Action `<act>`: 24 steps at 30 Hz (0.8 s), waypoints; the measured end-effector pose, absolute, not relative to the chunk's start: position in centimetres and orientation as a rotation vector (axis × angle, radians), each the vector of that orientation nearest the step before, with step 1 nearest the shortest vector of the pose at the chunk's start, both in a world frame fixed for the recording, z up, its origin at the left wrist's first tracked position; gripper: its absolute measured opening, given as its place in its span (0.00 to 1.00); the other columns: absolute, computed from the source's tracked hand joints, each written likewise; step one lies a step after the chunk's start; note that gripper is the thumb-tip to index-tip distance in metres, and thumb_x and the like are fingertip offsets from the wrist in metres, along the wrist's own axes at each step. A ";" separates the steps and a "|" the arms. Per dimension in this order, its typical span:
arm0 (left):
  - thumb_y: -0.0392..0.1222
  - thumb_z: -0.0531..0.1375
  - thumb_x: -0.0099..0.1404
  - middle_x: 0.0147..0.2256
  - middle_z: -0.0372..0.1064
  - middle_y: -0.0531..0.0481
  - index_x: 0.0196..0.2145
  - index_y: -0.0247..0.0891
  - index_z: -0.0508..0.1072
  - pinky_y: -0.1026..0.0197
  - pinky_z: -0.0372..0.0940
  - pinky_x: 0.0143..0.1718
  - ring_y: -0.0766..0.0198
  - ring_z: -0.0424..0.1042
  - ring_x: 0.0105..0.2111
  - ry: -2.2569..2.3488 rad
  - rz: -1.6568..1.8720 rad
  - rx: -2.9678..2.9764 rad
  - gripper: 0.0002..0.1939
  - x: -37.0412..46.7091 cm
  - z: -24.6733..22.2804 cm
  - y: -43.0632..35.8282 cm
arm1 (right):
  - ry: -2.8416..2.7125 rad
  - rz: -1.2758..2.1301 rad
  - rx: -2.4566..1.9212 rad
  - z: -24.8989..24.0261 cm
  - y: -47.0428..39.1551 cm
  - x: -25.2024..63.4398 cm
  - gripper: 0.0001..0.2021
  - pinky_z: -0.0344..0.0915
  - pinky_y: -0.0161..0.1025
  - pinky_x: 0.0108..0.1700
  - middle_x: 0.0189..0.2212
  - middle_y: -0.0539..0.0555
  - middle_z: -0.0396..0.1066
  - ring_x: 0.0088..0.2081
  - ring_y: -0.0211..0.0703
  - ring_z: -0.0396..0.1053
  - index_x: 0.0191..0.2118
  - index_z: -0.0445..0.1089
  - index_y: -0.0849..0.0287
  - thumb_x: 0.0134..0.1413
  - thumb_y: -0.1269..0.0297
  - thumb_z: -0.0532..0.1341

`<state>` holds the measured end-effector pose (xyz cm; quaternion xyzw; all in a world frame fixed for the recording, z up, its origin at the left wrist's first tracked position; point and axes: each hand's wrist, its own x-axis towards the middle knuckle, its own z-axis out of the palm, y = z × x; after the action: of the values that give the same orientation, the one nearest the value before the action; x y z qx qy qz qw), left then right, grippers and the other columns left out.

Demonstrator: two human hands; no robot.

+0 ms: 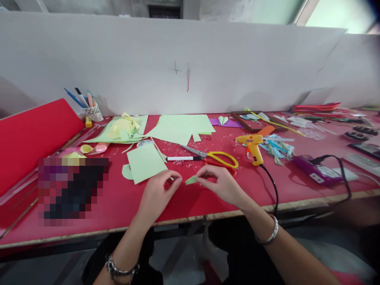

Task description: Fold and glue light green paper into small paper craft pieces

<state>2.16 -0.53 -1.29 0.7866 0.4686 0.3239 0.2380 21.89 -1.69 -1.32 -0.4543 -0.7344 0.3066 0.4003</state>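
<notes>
Between the thumb and fingers of my right hand [221, 183] is a small folded piece of light green paper [191, 180], held just above the red tabletop. Just left of it, apart from the paper, my left hand [158, 192] is closed with thumb and fingertips together; whether anything is pinched there is hidden. A light green paper sheet [146, 162] lies beyond my left hand. Past both hands are a white marker with a black cap [184, 158] and scissors with yellow handles [222, 158].
A yellow glue gun [253, 148] with a black cord lies right of the scissors. Larger green sheets [181, 126] lie at the back. Further right sits a purple power strip [316, 170]. A patterned pen cup [94, 112] stands back left, beside a red board [35, 134].
</notes>
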 end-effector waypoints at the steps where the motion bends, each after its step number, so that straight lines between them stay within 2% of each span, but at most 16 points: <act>1: 0.45 0.51 0.62 0.35 0.68 0.51 0.35 0.39 0.68 0.63 0.62 0.35 0.64 0.68 0.33 1.349 0.919 2.188 0.10 1.8 -1.3 -0.3 | -1.891 0.688 -1.163 -1.3 -1.7 21.9 0.04 0.64 0.35 0.34 0.28 0.52 0.69 0.31 0.38 0.67 0.31 0.67 0.61 0.52 0.69 0.56; 4: 0.44 0.52 0.62 0.43 0.64 0.47 0.43 0.39 0.66 0.59 0.62 0.41 0.59 0.64 0.42 1.545 0.858 2.313 0.13 0.7 -1.9 0.4 | -1.986 0.513 -1.179 -1.5 -1.7 22.0 0.04 0.63 0.36 0.35 0.29 0.53 0.69 0.31 0.39 0.66 0.30 0.67 0.60 0.53 0.70 0.55; 7: 0.43 0.52 0.61 0.45 0.63 0.46 0.45 0.40 0.65 0.56 0.61 0.43 0.56 0.62 0.46 1.552 0.648 2.452 0.15 0.2 -2.6 0.7 | -2.038 0.491 -1.137 -1.7 -1.7 21.9 0.04 0.63 0.36 0.36 0.30 0.53 0.68 0.32 0.38 0.66 0.30 0.67 0.61 0.52 0.71 0.56; 15: 0.36 0.51 0.62 0.36 0.67 0.48 0.36 0.38 0.70 0.60 0.62 0.39 0.62 0.65 0.38 1.269 0.569 2.405 0.08 1.7 -2.5 0.2 | -1.944 0.597 -1.053 -2.1 -1.9 21.7 0.03 0.65 0.36 0.34 0.31 0.54 0.68 0.33 0.39 0.66 0.31 0.67 0.60 0.51 0.70 0.56; 21: 0.33 0.52 0.60 0.28 0.64 0.50 0.29 0.36 0.67 0.63 0.62 0.29 0.65 0.65 0.28 1.211 0.640 2.314 0.06 3.0 -2.8 0.0 | -1.894 0.533 -0.983 -2.7 -2.1 20.7 0.03 0.66 0.37 0.37 0.32 0.55 0.68 0.36 0.40 0.67 0.29 0.66 0.59 0.51 0.70 0.56; 23: 0.32 0.52 0.59 0.29 0.66 0.51 0.33 0.36 0.67 0.63 0.63 0.30 0.65 0.66 0.28 1.218 0.678 2.257 0.05 2.9 -3.1 0.0 | -2.004 0.489 -0.944 -3.0 -2.1 20.4 0.04 0.65 0.37 0.38 0.32 0.55 0.67 0.36 0.40 0.67 0.29 0.65 0.59 0.52 0.71 0.55; 24: 0.32 0.52 0.58 0.30 0.66 0.51 0.37 0.37 0.66 0.62 0.63 0.31 0.65 0.67 0.30 1.200 0.696 2.221 0.09 2.9 -3.2 0.1 | -2.058 0.487 -0.935 -3.1 -2.1 20.3 0.05 0.65 0.37 0.38 0.31 0.54 0.67 0.35 0.39 0.66 0.29 0.65 0.59 0.53 0.71 0.54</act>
<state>2.88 0.08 -3.24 0.8193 0.4428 0.2566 0.2584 20.30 -2.09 -3.13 -0.3700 -0.8146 0.1927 0.4030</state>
